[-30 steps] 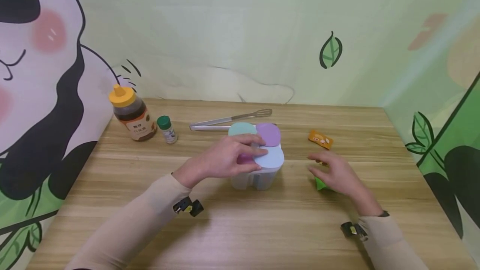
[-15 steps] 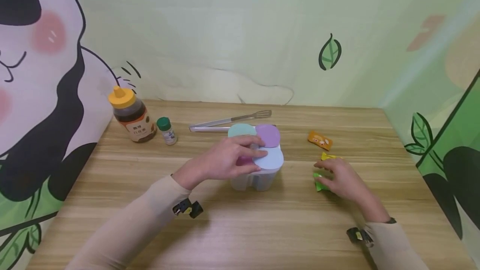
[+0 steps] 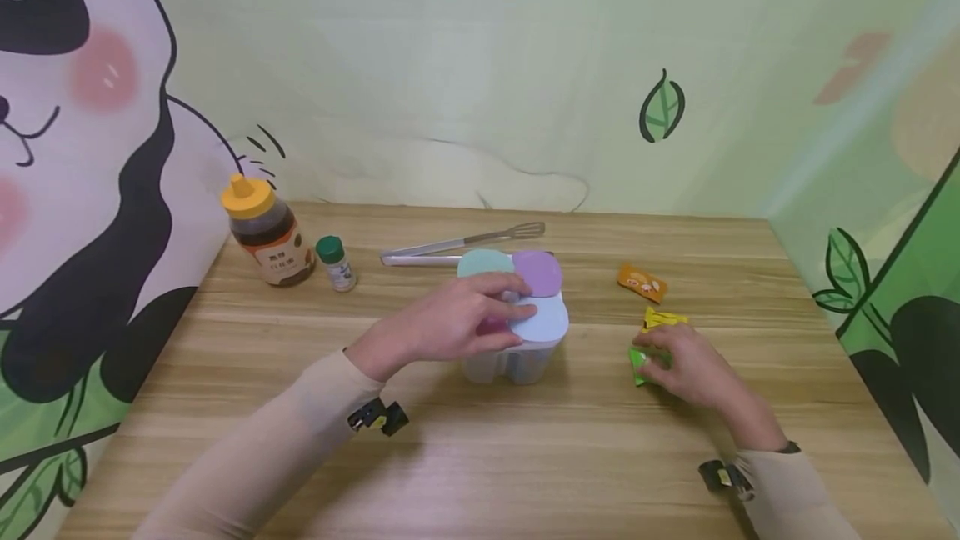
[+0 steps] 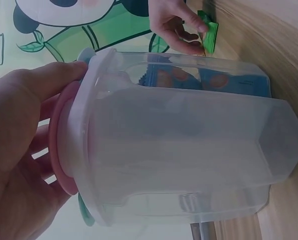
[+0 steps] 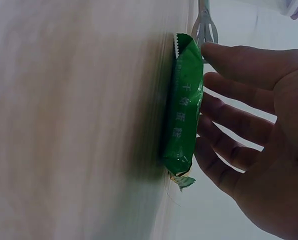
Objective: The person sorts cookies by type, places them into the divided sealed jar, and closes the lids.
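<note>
In the head view my left hand [image 3: 457, 315] rests on top of a clear storage box [image 3: 525, 361] with several coloured lids. Its fingers lie across the lids, over the pink lid [image 4: 64, 140] and against the light blue lid [image 3: 542, 320]. Blue packets [image 4: 229, 82] show through the box wall in the left wrist view. At the right, my right hand [image 3: 690, 369] is at a green snack packet [image 5: 184, 110] on the table. Its thumb and fingers are spread close along the packet; whether they touch it is unclear.
A yellow packet [image 3: 663, 317] lies just behind the green one, and an orange packet [image 3: 642, 282] farther back. Metal tongs [image 3: 427, 250] lie behind the box. A honey bottle [image 3: 270, 240] and a green-capped shaker [image 3: 336, 263] stand at the left.
My right hand has shifted right and down onto the green packet, uncovering the yellow packet behind it. The left hand stays on the box.
</note>
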Available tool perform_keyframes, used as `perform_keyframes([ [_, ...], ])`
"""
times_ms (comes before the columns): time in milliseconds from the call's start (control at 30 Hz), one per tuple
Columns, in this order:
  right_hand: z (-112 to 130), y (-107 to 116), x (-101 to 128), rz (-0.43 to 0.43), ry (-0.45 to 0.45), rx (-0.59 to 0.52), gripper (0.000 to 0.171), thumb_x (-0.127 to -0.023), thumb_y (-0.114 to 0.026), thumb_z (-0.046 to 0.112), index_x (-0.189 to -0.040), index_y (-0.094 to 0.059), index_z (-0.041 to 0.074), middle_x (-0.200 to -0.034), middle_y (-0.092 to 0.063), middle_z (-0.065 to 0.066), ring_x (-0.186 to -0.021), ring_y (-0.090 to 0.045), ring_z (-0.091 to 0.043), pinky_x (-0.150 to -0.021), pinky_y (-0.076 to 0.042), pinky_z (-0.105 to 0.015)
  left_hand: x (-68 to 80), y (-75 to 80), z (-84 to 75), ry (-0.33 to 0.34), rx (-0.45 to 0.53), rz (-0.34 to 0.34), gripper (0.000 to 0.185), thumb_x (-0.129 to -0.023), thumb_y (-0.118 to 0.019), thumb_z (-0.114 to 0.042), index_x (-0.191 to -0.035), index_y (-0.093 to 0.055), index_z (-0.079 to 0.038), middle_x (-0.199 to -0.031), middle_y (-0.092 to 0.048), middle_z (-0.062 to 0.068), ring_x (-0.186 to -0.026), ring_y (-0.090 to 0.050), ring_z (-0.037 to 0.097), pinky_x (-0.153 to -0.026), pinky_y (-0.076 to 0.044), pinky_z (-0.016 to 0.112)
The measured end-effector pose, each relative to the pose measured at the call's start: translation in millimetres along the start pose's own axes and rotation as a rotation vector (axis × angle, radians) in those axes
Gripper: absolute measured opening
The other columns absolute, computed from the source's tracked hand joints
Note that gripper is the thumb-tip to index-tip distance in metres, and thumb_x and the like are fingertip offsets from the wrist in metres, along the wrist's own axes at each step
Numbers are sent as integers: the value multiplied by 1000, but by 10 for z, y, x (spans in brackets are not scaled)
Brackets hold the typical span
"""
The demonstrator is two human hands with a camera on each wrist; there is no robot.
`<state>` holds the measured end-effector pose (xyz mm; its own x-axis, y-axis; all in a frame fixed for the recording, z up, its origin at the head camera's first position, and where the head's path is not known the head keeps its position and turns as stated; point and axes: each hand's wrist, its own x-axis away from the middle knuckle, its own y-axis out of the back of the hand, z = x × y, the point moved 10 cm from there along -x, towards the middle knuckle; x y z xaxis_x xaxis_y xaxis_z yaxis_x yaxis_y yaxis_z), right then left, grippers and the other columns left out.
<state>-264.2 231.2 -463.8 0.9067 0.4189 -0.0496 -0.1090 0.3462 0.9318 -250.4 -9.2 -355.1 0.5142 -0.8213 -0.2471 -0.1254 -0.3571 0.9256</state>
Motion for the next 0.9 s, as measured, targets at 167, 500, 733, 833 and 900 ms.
perform_keyframes([
  [167,38,-10,-4,20,8,3,34,-78,-81,18,-107,-71,4,-107,-69,-14,-100,-61,-34,-86,-49,-55,6,13,-31,-9,-33,13,41,-92,-67,-36,-126,-66,-13,-133,-56,6,-116,-57,18,-97,-51,31],
  [500,17,-48,21,38,-10,17,29,-78,-81,19,-103,-72,7,-99,-67,-7,-85,-54,-20,-75,-47,-41,-48,23,-135,-48,-197,96,40,-95,-62,-37,-128,-65,-15,-135,-57,8,-121,-57,21,-99,-50,34],
  [733,27,-61,30,34,-5,9,29,-78,-81,18,-103,-72,7,-101,-67,-11,-89,-57,-23,-78,-49,-47,-97,16,-258,-93,-381,142,34,-95,-62,-37,-123,-68,-17,-135,-58,-2,-127,-53,21,-99,-50,36],
  [833,16,-75,32,38,-11,10,29,-78,-81,18,-103,-72,7,-102,-67,-11,-91,-58,-24,-80,-50,-48,-82,-4,-260,-89,-380,141,33,-95,-62,-35,-122,-69,-18,-136,-58,-5,-130,-51,24,-102,-48,38],
  [900,22,-63,21,31,-6,13,29,-78,-81,18,-103,-72,7,-103,-67,-11,-91,-58,-25,-81,-50,-49,-72,-1,-251,-81,-378,129,34,-94,-62,-34,-123,-69,-18,-135,-59,-5,-130,-52,25,-104,-47,40],
])
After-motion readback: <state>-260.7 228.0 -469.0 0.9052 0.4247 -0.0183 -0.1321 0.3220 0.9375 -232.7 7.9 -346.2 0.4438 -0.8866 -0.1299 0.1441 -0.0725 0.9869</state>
